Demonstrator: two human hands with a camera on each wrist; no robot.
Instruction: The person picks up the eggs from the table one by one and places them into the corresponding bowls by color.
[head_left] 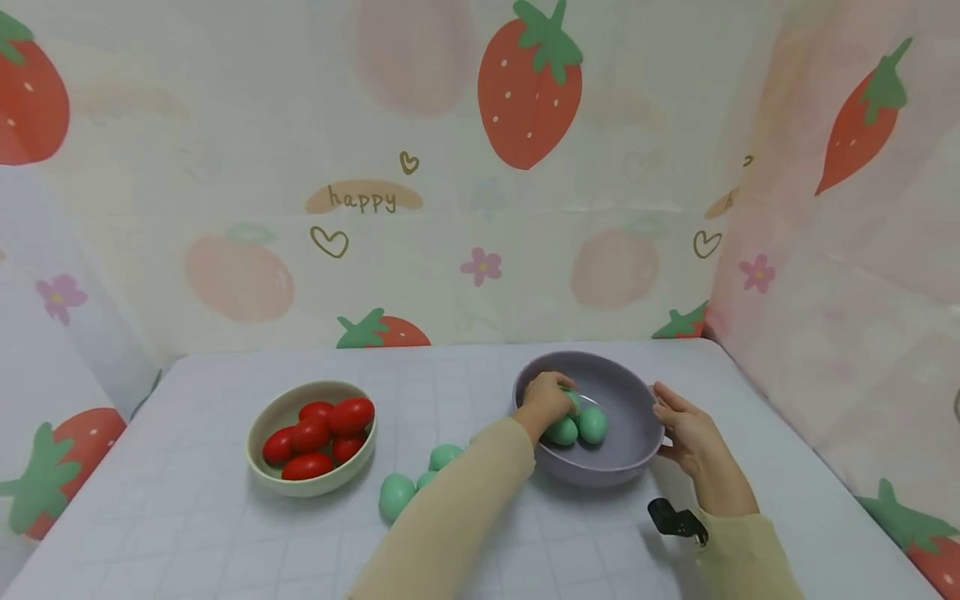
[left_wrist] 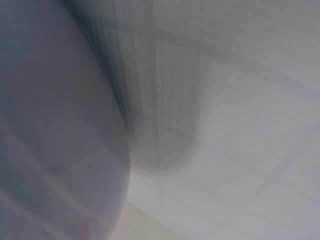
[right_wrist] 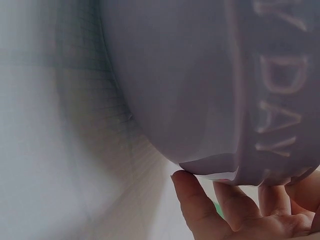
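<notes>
A purple-grey bowl [head_left: 626, 417] stands at the right of the table, with several green eggs [head_left: 592, 425] inside. My left hand [head_left: 546, 402] reaches over its near left rim and grips one green egg, its fingertips partly hidden. On the opposite side, my right hand [head_left: 693, 433] holds the bowl by its right rim. Seen from the right wrist, the fingers [right_wrist: 197, 207] touch the bowl's edge [right_wrist: 200, 125], beside raised lettering. The left wrist view shows only the bowl's outer wall [left_wrist: 60, 125] and tabletop, not the left hand.
A cream bowl [head_left: 258, 467] of several red eggs [head_left: 309, 435] sits at the left. Between the bowls, more green eggs [head_left: 397, 496] lie on the white table [head_left: 187, 533], partly covered by the left sleeve [head_left: 457, 508]. Printed sheets [head_left: 450, 292] rise behind and beside the table.
</notes>
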